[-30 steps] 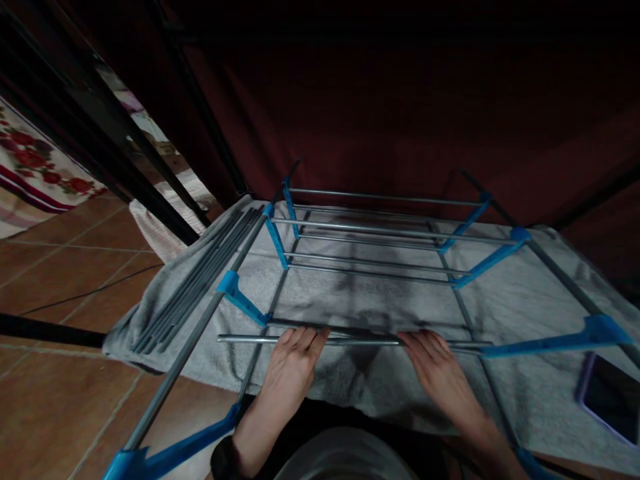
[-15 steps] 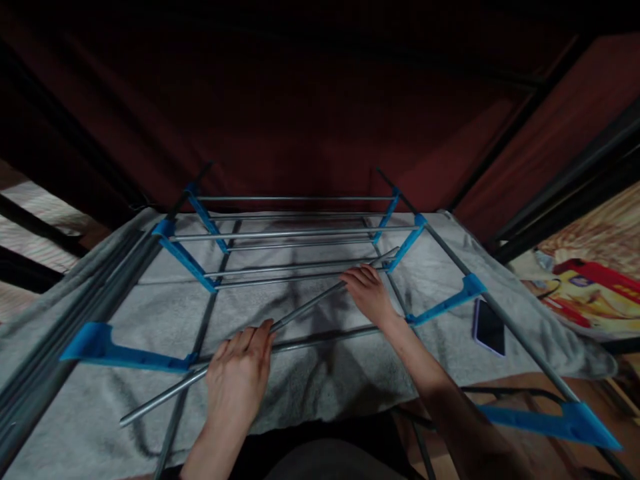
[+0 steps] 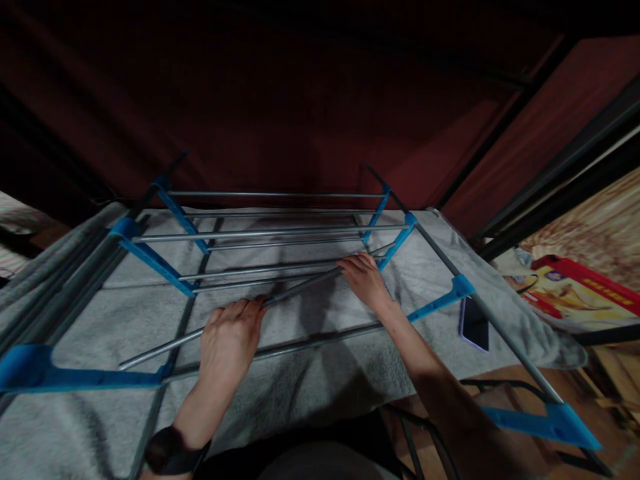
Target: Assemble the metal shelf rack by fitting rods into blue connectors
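Slanted rod (image 3: 301,288) swung forward, left hand (image 3: 231,335) and right hand (image 3: 366,281) gripping it (fingers curled).

watch (image 3: 171,450): black, rounded case, broad dark band, worn at the left wrist
left hand (image 3: 230,340): bare
right hand (image 3: 365,280): bare, its forearm (image 3: 425,360) uncovered too
top (image 3: 325,463): dull grey, plain where it shows
lower clothing (image 3: 237,450): black, details lost in shadow
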Demonstrator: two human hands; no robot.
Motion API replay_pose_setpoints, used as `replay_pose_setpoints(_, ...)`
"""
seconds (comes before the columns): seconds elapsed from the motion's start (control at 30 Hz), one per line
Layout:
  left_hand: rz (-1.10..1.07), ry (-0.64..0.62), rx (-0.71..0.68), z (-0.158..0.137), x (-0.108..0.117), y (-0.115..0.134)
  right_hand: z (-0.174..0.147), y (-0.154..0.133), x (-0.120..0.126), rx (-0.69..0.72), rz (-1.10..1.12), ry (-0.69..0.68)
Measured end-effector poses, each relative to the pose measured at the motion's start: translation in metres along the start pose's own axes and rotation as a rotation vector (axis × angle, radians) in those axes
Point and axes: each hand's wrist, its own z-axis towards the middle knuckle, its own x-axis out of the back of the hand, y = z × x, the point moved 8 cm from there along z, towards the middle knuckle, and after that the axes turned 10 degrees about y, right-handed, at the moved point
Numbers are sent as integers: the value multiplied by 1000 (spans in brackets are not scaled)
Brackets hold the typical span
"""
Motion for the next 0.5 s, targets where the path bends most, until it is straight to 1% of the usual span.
replay_pose_setpoints(0.13, 44, -33, -58, 20, -6, -4, 3, 2, 2, -24, 45, 48)
replay_pose_setpoints(0.23, 81, -43, -70, 35, -7, -5, -3, 12, 11, -117, 81, 159)
replay_pose_setpoints(0.37, 58, -69, -80, 48, -15, -10, -27, 43, 29, -296, 110, 344)
replay_pose_setpoints(0.5, 33, -53, -96, 48, -28, -17, -54, 87, 48, -494, 103, 480)
